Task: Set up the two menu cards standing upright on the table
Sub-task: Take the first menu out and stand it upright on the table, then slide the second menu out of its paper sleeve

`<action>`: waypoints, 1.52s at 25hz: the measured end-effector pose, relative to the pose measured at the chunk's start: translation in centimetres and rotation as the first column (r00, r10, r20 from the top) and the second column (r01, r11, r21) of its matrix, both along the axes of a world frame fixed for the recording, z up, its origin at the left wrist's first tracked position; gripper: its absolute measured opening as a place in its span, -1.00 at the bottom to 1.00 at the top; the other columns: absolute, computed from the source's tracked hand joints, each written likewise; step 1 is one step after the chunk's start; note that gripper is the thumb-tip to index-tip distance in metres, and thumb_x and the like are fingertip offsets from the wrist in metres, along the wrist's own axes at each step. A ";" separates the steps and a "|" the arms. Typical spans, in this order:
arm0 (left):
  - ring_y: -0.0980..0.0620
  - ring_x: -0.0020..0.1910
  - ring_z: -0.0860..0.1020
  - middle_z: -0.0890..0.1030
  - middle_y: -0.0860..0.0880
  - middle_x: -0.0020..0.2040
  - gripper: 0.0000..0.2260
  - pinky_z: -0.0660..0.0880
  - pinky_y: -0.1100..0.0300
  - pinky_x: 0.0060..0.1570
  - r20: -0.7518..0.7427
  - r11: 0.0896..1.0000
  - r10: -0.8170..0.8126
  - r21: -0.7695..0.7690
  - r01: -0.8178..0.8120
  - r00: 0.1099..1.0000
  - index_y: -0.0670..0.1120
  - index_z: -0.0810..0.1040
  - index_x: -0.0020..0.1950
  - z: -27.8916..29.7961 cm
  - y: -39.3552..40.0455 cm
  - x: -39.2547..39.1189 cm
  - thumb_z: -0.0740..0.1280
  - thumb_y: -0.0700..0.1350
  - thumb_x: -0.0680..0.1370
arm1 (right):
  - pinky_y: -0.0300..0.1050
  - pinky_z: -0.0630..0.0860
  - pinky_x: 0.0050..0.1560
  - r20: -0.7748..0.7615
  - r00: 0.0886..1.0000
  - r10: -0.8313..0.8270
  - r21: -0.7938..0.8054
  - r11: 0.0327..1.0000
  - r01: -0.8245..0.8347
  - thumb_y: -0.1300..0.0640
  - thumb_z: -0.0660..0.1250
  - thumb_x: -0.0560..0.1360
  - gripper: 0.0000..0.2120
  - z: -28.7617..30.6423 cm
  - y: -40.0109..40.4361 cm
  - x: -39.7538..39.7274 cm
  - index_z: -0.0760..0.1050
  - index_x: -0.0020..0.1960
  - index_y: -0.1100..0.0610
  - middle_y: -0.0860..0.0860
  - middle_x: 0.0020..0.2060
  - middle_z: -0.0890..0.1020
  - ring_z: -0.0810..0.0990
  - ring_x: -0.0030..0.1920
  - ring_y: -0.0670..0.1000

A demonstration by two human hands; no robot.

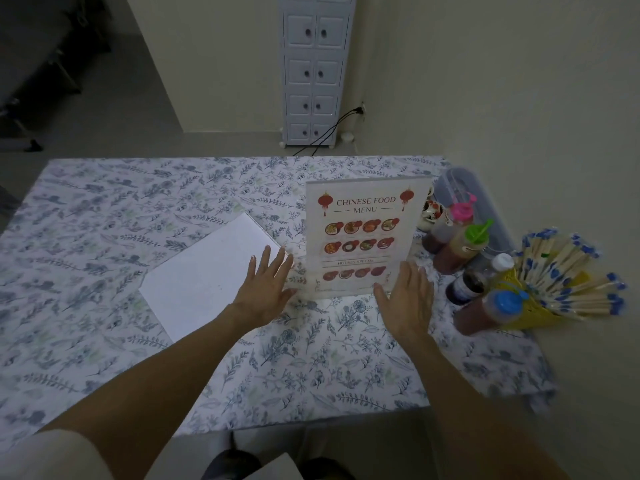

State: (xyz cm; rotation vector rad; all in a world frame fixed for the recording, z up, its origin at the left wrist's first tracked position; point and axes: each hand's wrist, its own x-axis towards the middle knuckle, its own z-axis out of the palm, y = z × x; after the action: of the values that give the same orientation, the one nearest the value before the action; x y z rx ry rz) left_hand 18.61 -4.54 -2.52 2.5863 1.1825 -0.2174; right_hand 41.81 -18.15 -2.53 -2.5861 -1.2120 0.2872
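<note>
One menu card (363,233), a clear stand printed "Chinese Food Menu", stands upright on the floral tablecloth (104,237) right of the middle. The second menu card (207,275) lies flat to its left, its blank white side up. My left hand (265,289) hovers with fingers spread over the flat card's right corner, just left of the standing card's base. My right hand (407,296) is spread open at the standing card's lower right corner, fingertips near or touching its base. Neither hand holds anything.
Several sauce bottles (464,247) and a yellow holder of chopsticks (561,282) crowd the table's right edge, with a clear plastic container (457,183) behind them. A white drawer cabinet (315,71) stands against the wall beyond the table.
</note>
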 end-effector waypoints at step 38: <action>-0.24 0.40 0.19 0.20 -0.20 0.46 -0.38 0.26 -0.09 0.37 0.156 0.899 0.294 -0.379 -0.218 0.943 -0.09 0.08 0.57 -6.2 15.7 -22.9 0.17 0.12 0.59 | -0.12 -0.36 0.48 -0.299 0.951 0.081 -0.060 0.993 -0.103 -0.46 -0.30 0.41 -0.10 -9.8 12.8 -32.2 -0.19 0.57 0.09 0.06 0.52 -0.34 -0.38 0.53 0.03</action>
State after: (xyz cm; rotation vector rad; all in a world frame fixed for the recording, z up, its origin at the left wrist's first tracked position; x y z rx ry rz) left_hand -4.32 11.18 -8.71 2.0590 1.2587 -0.0880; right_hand 9.65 -5.31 -12.30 -2.4359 -1.2311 0.7253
